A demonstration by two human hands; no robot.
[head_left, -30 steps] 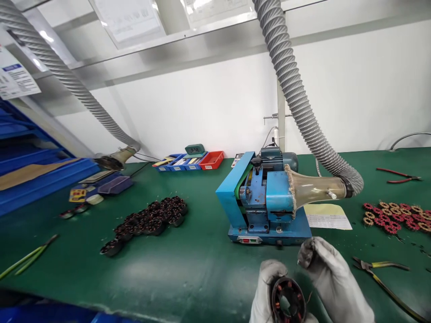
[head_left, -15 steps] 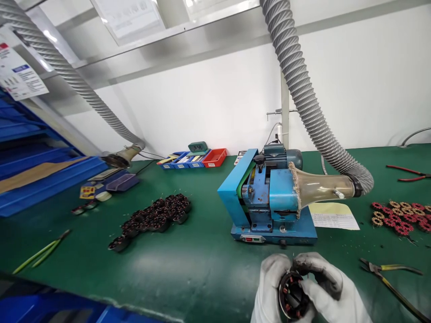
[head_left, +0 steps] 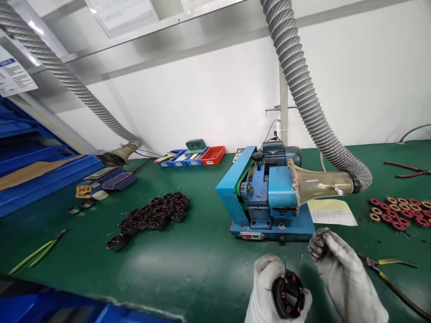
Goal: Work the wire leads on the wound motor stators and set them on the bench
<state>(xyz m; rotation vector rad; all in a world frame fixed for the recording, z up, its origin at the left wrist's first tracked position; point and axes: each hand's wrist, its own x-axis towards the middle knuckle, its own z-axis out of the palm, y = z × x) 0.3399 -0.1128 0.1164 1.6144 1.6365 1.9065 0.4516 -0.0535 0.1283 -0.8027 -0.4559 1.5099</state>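
My left hand, in a whitish work glove, grips a black ring-shaped motor stator with copper windings around its open middle. Thin wire ends stand up from the stator's far side. To the right and a little higher is my right hand, also gloved, with dirty fingertips pinched together. It is apart from the stator, and whatever those fingers may hold is too small to make out. Just beyond both hands stands a blue belt-driven machine with a clear funnel at its right side.
Several similar black stators are clustered on the green bench at left. Red and tan wound cores lie at right, near yellow-handled pliers and red-handled pliers. A grey hose hangs overhead. Green-handled tweezers lie at far left.
My right hand has come off the stator and moved up and right, its fingers now pinched. My left hand still holds the stator, whose wire ends now show.
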